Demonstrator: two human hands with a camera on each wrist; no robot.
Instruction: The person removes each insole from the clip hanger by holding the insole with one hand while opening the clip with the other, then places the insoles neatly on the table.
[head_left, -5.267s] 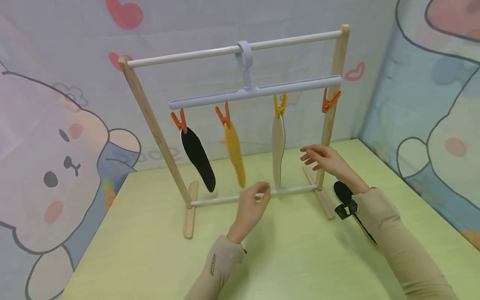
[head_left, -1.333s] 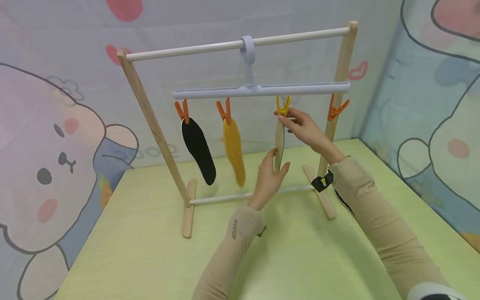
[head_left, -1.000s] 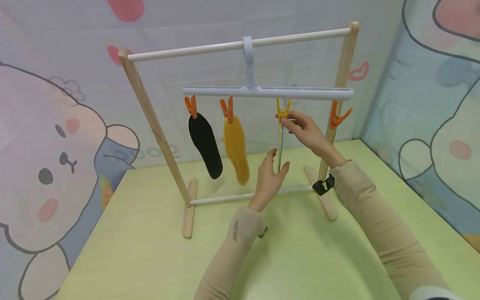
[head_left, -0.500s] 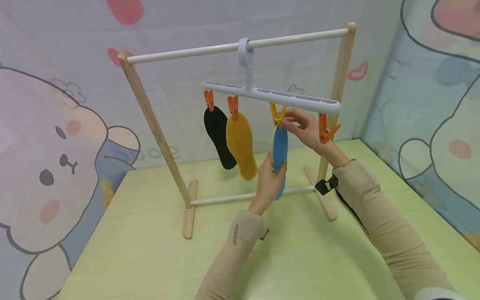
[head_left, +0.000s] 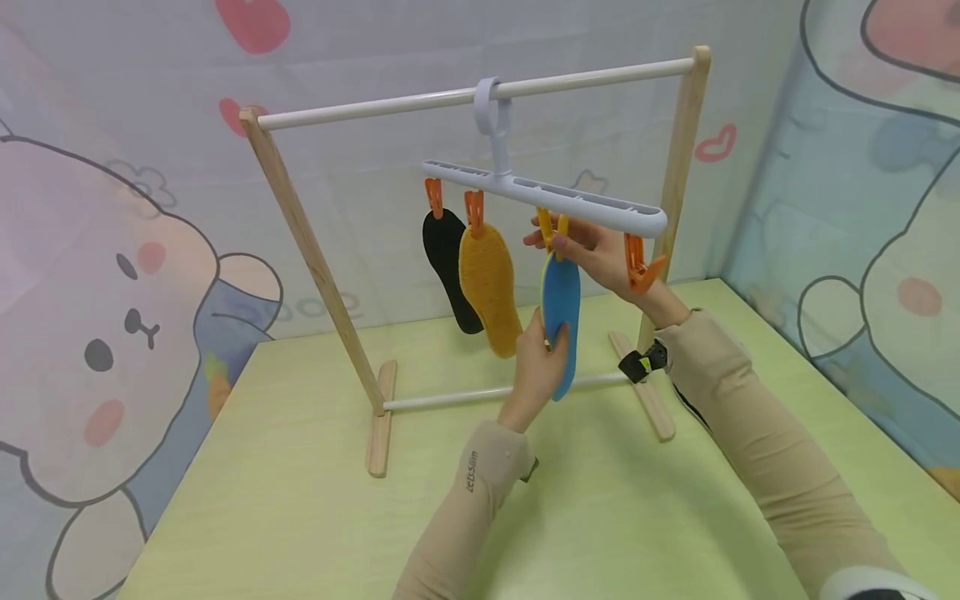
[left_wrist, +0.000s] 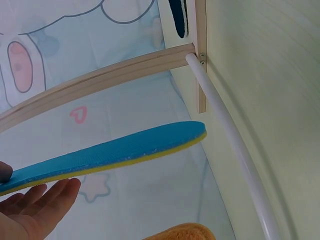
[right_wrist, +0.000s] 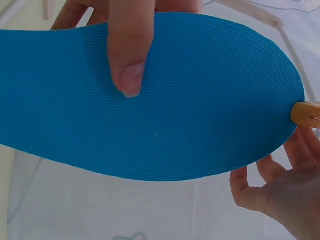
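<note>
A blue insole (head_left: 561,292) with a yellow edge hangs from a yellow clothespin (head_left: 553,233) on the white hanger (head_left: 585,202). My left hand (head_left: 534,362) grips its middle, thumb on the blue face and fingers behind, as the right wrist view also shows. My right hand (head_left: 600,254) pinches the yellow clothespin at the insole's top; the hanger bar partly covers this hand. Left of them, a mustard-yellow insole (head_left: 489,287) and a black insole (head_left: 448,271) hang from orange clothespins. Another orange clothespin (head_left: 641,265) hangs bare in front of my right wrist.
The hanger hooks over the top rod (head_left: 600,80) of a wooden rack (head_left: 311,250) standing on a pale green table (head_left: 285,500). A lower white rod (head_left: 442,399) joins its feet. A dark insole (head_left: 690,408) lies on the table, mostly behind my right forearm.
Both hands have come up to the hanging insole and its clothespin, and my left hand has closed on it. The hanger has swung round, its right end nearer, turning the insole's blue face toward me.
</note>
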